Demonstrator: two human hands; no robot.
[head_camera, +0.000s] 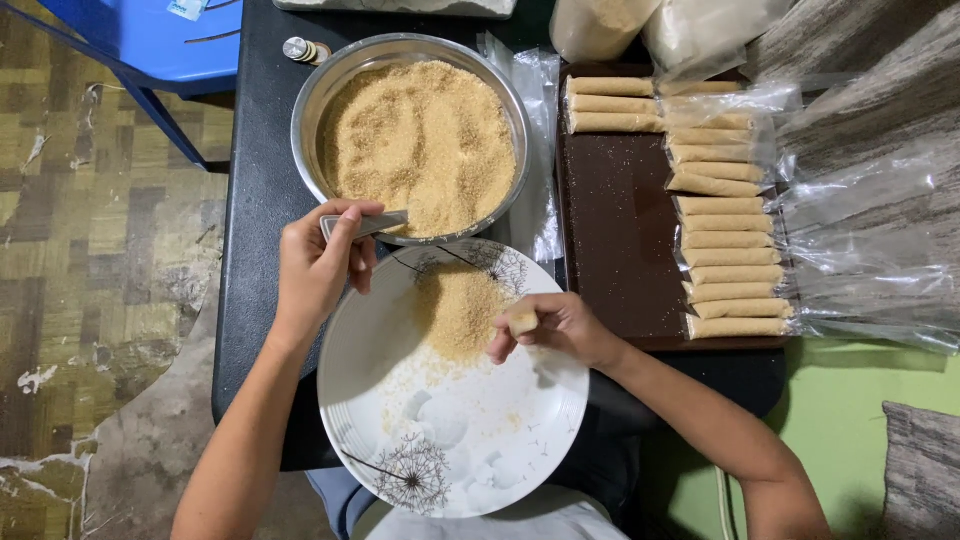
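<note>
My left hand (318, 262) grips the handle of a metal spoon (372, 224) whose tip rests at the near rim of a steel bowl (318, 96) full of brown crumbs. My right hand (556, 328) holds a small pale roll (522, 322) upright over a heap of crumbs (458, 310) on a white plate (470, 440) with dark flower prints. The plate lies in front of me, overlapping the bowl's near edge.
A dark brown tray (620, 240) to the right carries a column of several coated rolls (728, 258) and three more at its top left. Clear plastic bags (870, 230) lie right of it. A blue chair (150, 40) stands at top left. The black tabletop (255, 200) ends at the left.
</note>
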